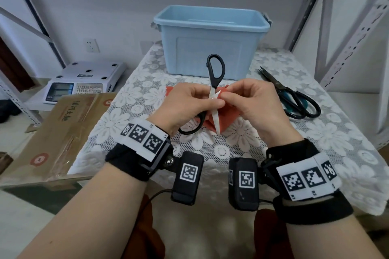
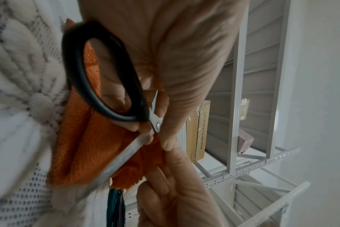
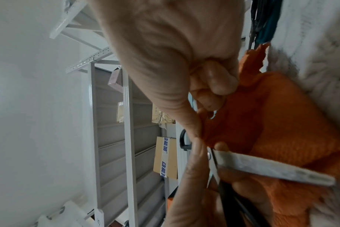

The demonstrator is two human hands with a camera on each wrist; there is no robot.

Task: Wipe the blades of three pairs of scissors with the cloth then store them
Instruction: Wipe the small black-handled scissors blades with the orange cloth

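The left hand grips the black-handled scissors at the pivot, blades spread; the right hand pinches the orange cloth against one blade. Both are held above the lace-covered table, between the blue bin and a second pair of scissors.
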